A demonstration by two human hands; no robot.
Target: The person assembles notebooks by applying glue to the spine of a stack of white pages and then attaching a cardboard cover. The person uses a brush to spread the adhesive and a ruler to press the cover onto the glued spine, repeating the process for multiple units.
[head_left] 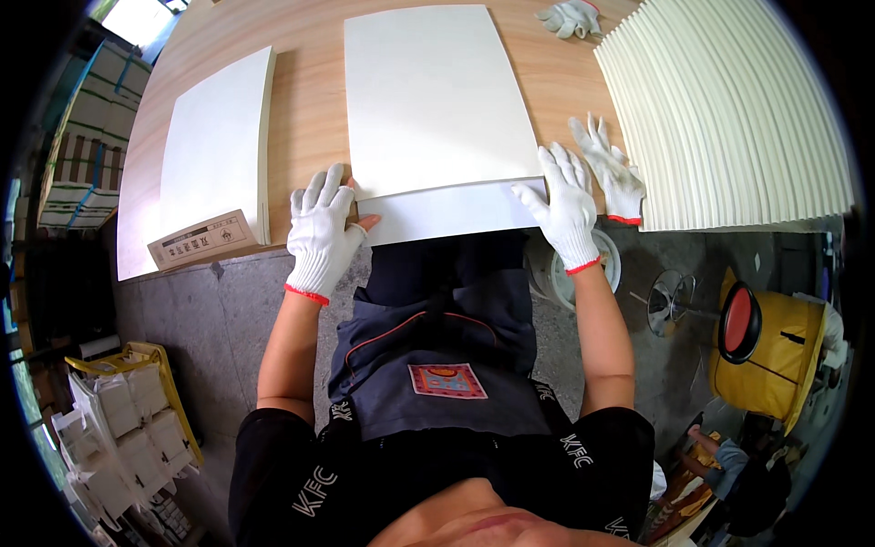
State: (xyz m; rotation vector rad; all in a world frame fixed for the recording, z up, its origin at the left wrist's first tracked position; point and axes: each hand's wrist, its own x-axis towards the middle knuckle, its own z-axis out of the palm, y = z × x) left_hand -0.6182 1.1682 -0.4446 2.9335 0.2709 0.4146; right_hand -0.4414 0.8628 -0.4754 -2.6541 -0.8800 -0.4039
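A large off-white sheet or board [437, 96] lies in the middle of the table, and a bright white strip [447, 211] shows along its near edge. My left hand [324, 223], in a white knitted glove with a red cuff, rests at the left near corner. Its fingers are stretched out, with bare tips of the thumb and a finger showing. At the right near corner is my right hand [565, 205], gloved the same way, fingers extended along the edge and thumb on the white strip. Neither hand grips anything visibly.
A white stack [219, 146] with a brown printed label [202, 240] lies left on the wooden table [310, 109]. Many cream folded layers [729, 118] are piled at right. Loose gloves lie beside my right hand [611, 173] and farther back [570, 18]. A bucket [602, 269] stands below.
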